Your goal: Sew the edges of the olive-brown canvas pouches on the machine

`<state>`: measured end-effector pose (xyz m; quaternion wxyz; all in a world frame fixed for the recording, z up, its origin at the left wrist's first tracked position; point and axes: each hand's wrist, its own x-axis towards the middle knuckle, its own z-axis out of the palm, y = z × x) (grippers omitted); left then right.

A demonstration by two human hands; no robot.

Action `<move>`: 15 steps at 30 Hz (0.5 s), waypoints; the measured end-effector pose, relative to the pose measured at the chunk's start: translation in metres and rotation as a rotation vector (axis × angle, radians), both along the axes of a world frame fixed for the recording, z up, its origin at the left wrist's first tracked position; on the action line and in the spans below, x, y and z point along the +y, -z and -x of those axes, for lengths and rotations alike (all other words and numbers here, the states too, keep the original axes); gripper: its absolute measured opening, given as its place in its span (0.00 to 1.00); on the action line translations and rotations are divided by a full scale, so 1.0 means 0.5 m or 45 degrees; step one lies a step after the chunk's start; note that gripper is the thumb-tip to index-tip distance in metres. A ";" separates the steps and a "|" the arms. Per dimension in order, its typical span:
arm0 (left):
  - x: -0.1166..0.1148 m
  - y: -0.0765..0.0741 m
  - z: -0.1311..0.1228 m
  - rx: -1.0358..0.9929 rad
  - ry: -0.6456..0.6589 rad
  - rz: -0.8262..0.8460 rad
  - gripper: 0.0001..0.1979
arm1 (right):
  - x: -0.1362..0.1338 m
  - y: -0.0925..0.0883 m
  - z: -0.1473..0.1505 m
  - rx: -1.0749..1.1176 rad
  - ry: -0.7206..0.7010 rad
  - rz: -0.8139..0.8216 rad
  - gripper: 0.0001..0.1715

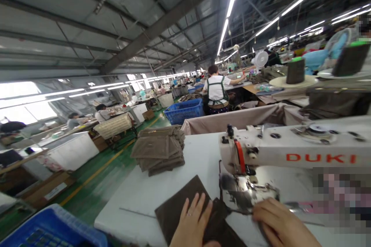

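My left hand (193, 222) lies with fingers spread on a dark brown fabric piece (171, 212), pressing it against the white sewing table (127, 204). A ring shows on one finger. The fabric's right part reaches the presser foot area of a white sewing machine (261, 146). From there a thin dark fabric strip (242, 212) runs to the fingertips of my right hand (281, 220). Those fingers are curled together on the strip's end, just right of the needle area. Behind the right hand lies a metal tool with a pink part (298, 206), partly hidden.
A stack of brown fabric pieces (159, 146) sits at the table's far left corner. A blue crate (55, 227) stands low at the left, another blue basket (185, 110) ahead. A co-worker (216, 88) sits beyond the cloth-lined bin (203, 123). Thread cones (295, 71) stand behind the machine.
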<state>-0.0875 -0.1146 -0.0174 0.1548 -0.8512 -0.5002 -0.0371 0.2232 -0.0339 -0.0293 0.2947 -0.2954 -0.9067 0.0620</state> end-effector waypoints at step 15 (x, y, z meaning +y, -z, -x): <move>0.020 -0.088 -0.112 -0.642 -0.485 0.333 0.10 | -0.031 0.035 -0.108 -0.113 0.571 -0.029 0.16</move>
